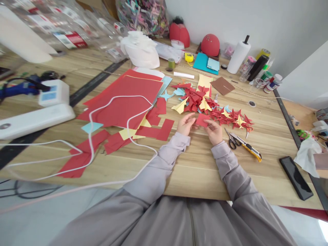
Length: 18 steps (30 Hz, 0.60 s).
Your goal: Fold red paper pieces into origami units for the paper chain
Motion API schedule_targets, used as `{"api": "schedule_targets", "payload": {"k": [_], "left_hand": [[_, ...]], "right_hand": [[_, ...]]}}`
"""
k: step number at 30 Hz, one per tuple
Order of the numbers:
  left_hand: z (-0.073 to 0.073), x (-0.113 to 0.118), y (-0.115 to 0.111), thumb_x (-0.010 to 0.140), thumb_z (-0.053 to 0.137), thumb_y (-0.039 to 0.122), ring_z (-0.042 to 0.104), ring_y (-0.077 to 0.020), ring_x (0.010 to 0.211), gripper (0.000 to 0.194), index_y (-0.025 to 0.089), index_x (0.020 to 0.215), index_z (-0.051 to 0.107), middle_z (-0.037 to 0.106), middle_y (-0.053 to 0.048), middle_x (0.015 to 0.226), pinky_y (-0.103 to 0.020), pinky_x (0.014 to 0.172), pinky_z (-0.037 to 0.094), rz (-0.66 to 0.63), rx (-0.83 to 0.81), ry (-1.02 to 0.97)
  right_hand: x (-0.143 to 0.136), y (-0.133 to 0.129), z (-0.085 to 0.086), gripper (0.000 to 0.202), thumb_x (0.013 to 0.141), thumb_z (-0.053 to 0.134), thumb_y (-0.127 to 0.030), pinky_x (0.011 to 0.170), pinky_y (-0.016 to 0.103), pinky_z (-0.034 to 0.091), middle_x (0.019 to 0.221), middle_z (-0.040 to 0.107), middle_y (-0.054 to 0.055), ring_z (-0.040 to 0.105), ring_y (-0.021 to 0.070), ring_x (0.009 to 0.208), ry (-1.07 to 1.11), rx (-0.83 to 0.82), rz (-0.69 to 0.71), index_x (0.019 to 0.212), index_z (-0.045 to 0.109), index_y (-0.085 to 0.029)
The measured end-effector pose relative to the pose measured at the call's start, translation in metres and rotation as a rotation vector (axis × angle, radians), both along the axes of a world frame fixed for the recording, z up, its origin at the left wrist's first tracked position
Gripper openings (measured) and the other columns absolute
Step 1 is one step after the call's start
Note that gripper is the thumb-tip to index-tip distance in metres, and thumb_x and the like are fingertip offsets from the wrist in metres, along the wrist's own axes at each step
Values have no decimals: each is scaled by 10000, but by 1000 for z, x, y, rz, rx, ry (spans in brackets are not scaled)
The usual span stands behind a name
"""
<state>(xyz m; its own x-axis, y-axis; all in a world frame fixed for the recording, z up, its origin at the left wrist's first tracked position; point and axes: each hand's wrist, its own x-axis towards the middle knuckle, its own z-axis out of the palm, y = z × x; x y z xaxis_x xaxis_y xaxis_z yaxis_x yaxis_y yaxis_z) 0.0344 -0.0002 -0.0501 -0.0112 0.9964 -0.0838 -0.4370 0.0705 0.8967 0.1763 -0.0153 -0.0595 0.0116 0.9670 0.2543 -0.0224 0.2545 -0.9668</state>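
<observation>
Reference landmark: the paper pile (196, 99), a heap of folded red, yellow and blue shapes on the desk (194, 177).

Step in hand: the red paper piece (202, 120) is held up between both hands at the near edge of the paper pile. This appears to be a handling or folding step. Any further fold would call for level edges, one hand steadying the paper and the other pressing the crease.

Left hand (186, 124): partly closed—fingers bent, fingertips apparently gripping the left edge of the paper.

Right hand (214, 132): closed to a pinch—thumb on the near face at the right edge, fingers curled behind.

Surroundings: the scissors (232, 144) and the knife (248, 147) lie just beside each other, on the near right side of the paper pile. The large red sheets (128, 102) lie to its left. The phone (296, 177) is well apart from it, farther right and nearer the person.
</observation>
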Motion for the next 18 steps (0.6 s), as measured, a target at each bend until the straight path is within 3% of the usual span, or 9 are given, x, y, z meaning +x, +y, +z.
{"api": "schedule_targets", "payload": {"k": [5,9,18], "left_hand": [[1,1,0,503,736,310,580,-128,500,334,114,746,618,614,-5,539,-274,521,486,-17,-21,66],[2,2,-2,490,737,268,574,-120,485,317,105,734,616,609,5,517,-276,525,485,0,-6,93],[6,0,-3,491,737,245,560,-110,443,278,106,695,610,595,12,473,-262,492,480,-16,-35,116]], "right_hand": [[0,-1,2,251,667,583,-164,830,341,460,962,631,37,587,172,896,-31,16,16,897,645,-243],[0,-1,4,279,652,596,-159,838,336,456,977,612,36,571,175,928,-48,20,40,910,647,-253],[1,-1,8,177,618,655,-220,664,278,470,829,564,20,540,141,749,-117,-1,22,794,664,-235]]}}
